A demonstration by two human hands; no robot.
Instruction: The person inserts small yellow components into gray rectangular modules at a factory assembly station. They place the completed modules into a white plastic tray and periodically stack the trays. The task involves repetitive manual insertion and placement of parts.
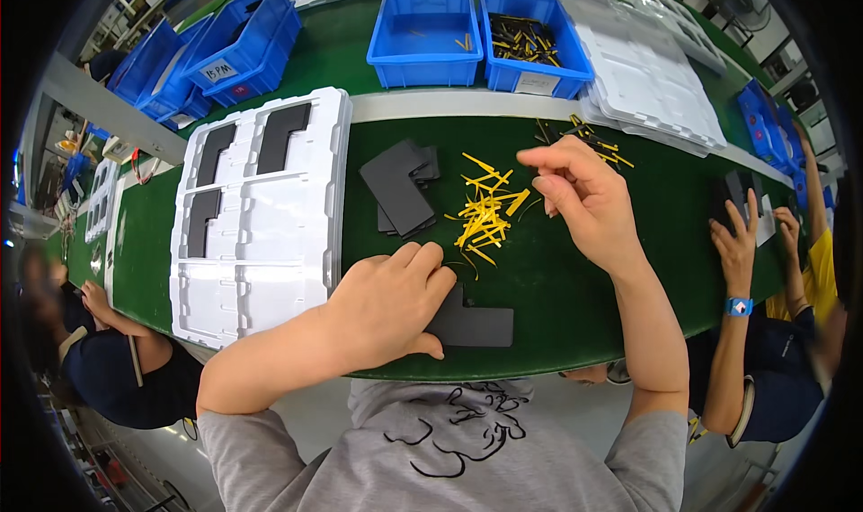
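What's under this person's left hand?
A black piece pokes out to the right of the left hand. The hand hides the rest; anything else beneath can't be seen.

to our left we see blue bins [270, 52] near a pale post [117, 103], and a co-worker in a dark top [135, 377]; to our right, another wearing a blue wristband [739, 307]; farther back, a fan [744, 5].
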